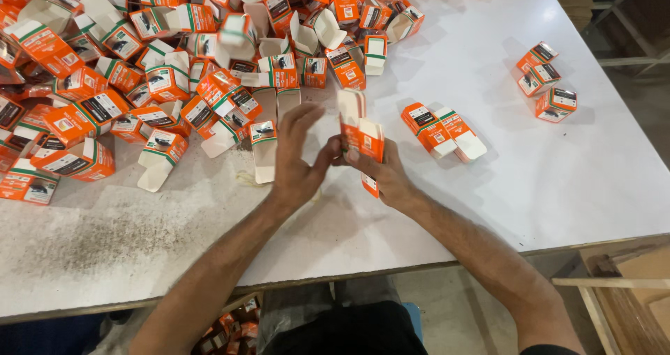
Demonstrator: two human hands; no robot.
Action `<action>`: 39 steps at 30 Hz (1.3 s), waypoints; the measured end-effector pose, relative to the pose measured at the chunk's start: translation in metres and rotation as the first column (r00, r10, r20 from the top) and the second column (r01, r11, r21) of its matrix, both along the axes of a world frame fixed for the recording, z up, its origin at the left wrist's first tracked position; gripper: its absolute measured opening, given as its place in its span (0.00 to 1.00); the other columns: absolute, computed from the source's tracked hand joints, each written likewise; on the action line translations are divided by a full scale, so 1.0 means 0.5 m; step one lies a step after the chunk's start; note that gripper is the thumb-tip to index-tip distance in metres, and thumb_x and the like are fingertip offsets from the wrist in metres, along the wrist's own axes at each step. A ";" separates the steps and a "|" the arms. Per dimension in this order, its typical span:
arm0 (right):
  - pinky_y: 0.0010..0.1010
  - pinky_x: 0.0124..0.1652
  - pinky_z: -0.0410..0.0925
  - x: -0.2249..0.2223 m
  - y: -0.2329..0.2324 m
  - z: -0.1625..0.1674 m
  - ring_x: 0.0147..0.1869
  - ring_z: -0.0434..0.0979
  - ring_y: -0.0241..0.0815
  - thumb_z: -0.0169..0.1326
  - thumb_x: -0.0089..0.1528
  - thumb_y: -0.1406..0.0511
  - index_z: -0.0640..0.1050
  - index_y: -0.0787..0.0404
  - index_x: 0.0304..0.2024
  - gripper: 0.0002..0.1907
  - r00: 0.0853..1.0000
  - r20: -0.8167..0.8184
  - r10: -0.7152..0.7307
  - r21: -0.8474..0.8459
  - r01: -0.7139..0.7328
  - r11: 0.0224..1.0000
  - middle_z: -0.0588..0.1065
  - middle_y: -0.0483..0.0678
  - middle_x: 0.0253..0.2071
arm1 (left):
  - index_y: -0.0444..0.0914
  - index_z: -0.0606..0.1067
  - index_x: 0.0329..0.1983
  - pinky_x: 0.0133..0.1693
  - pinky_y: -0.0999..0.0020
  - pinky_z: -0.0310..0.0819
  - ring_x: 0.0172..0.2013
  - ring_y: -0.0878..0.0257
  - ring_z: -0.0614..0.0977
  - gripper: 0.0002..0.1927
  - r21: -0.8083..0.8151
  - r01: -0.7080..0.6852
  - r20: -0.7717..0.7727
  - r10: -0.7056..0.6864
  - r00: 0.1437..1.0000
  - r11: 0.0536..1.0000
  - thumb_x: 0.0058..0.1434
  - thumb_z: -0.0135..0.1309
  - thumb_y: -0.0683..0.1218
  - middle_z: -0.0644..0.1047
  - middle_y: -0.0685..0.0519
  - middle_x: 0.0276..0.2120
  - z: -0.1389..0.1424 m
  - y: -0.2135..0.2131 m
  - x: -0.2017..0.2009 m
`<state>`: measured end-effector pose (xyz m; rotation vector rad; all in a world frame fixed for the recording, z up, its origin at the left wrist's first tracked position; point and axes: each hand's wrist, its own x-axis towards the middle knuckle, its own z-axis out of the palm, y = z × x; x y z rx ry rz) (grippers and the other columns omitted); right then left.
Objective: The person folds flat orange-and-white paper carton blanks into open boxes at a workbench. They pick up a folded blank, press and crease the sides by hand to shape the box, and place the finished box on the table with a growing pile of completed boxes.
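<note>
Carton (362,137) pinched in right hand (386,176) grip, left hand (296,161) touching.

orange-white cartons (361,137) (green-striped), white table (558,187)

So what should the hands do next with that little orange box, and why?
Probably fold down the open top flap. The right hand holds the small orange carton upright above the white table, its white flap still sticking up, and the left hand is spread right beside it. Two finished-looking cartons lie just to the right, so it would likely join them afterwards.
</note>
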<state>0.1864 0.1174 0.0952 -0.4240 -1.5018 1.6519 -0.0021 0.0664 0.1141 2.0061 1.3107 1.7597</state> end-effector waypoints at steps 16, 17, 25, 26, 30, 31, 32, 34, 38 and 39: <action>0.40 0.46 0.75 0.013 0.015 -0.002 0.45 0.82 0.51 0.62 0.62 0.61 0.74 0.70 0.55 0.24 0.983 -0.138 0.124 -0.383 -0.168 0.908 0.79 0.56 0.45 | 0.35 0.62 0.59 0.52 0.62 0.76 0.47 0.59 0.77 0.17 -0.228 0.374 0.381 -0.271 0.884 0.899 0.73 0.51 0.44 0.77 0.45 0.47 -0.045 0.001 0.012; 0.38 0.47 0.76 0.014 0.013 -0.006 0.47 0.82 0.48 0.62 0.62 0.62 0.74 0.70 0.55 0.24 0.989 -0.090 0.115 -0.328 -0.139 0.935 0.79 0.55 0.46 | 0.34 0.59 0.66 0.54 0.63 0.72 0.47 0.59 0.75 0.24 -0.262 0.366 0.356 -0.264 0.897 0.893 0.73 0.51 0.45 0.76 0.44 0.46 -0.042 -0.003 0.016; 0.31 0.51 0.75 0.008 -0.002 -0.010 0.51 0.79 0.34 0.64 0.62 0.67 0.76 0.70 0.56 0.21 0.993 0.009 -0.115 0.003 0.115 0.993 0.80 0.49 0.49 | 0.30 0.73 0.55 0.48 0.69 0.71 0.44 0.62 0.77 0.23 -0.117 0.073 0.090 -0.063 0.994 0.990 0.75 0.47 0.56 0.77 0.49 0.44 -0.050 -0.008 0.010; 0.31 0.51 0.75 0.007 -0.007 -0.005 0.51 0.80 0.35 0.64 0.62 0.67 0.76 0.70 0.57 0.22 0.990 0.065 -0.123 0.043 0.120 0.992 0.80 0.49 0.48 | 0.31 0.76 0.51 0.46 0.71 0.72 0.40 0.65 0.78 0.23 -0.218 0.167 0.163 -0.133 0.978 0.962 0.75 0.46 0.56 0.79 0.52 0.40 -0.059 -0.003 0.006; 0.30 0.56 0.73 0.004 -0.035 0.015 0.55 0.78 0.36 0.65 0.62 0.66 0.67 0.71 0.66 0.34 0.964 0.192 -0.184 0.276 0.127 0.953 0.78 0.51 0.52 | 0.29 0.77 0.32 0.43 0.66 0.65 0.33 0.62 0.69 0.23 -0.316 0.349 0.515 -0.149 0.844 0.882 0.79 0.49 0.50 0.73 0.51 0.29 -0.088 0.014 0.012; 0.29 0.57 0.71 0.002 -0.041 0.018 0.58 0.77 0.35 0.65 0.61 0.66 0.64 0.70 0.69 0.38 0.961 0.194 -0.199 0.348 0.123 0.930 0.77 0.50 0.55 | 0.30 0.76 0.36 0.43 0.66 0.66 0.35 0.63 0.71 0.19 -0.278 0.401 0.644 -0.140 0.752 0.873 0.77 0.50 0.49 0.74 0.51 0.31 -0.089 0.017 0.018; 0.29 0.57 0.71 0.000 -0.044 0.022 0.58 0.77 0.36 0.65 0.60 0.65 0.64 0.70 0.70 0.39 0.952 0.210 -0.223 0.373 0.133 0.918 0.77 0.51 0.56 | 0.30 0.76 0.39 0.43 0.66 0.67 0.37 0.64 0.72 0.16 -0.232 0.447 0.756 -0.128 0.641 0.864 0.76 0.51 0.49 0.76 0.52 0.34 -0.087 0.020 0.024; 0.29 0.56 0.72 -0.001 -0.048 0.023 0.58 0.77 0.37 0.66 0.59 0.65 0.63 0.70 0.71 0.42 0.931 0.239 -0.276 0.426 0.155 0.891 0.77 0.51 0.57 | 0.35 0.70 0.45 0.51 0.68 0.69 0.45 0.67 0.75 0.08 -0.126 0.414 0.790 -0.161 0.591 0.902 0.65 0.55 0.41 0.75 0.56 0.42 -0.076 0.024 0.037; 0.32 0.58 0.71 0.000 -0.035 0.014 0.60 0.76 0.38 0.64 0.62 0.67 0.65 0.71 0.68 0.35 0.986 0.103 -0.134 0.225 0.108 0.968 0.75 0.52 0.57 | 0.36 0.66 0.55 0.59 0.66 0.71 0.54 0.66 0.76 0.18 0.009 0.470 0.730 -0.327 0.600 0.883 0.63 0.51 0.34 0.74 0.52 0.51 -0.055 0.015 0.033; 0.33 0.56 0.73 -0.001 -0.027 0.011 0.57 0.78 0.39 0.63 0.62 0.67 0.68 0.71 0.65 0.32 0.995 0.053 -0.090 0.076 0.086 0.993 0.77 0.52 0.55 | 0.34 0.69 0.55 0.58 0.66 0.72 0.53 0.65 0.76 0.14 -0.017 0.454 0.723 -0.303 0.621 0.891 0.67 0.50 0.36 0.75 0.51 0.51 -0.054 0.010 0.033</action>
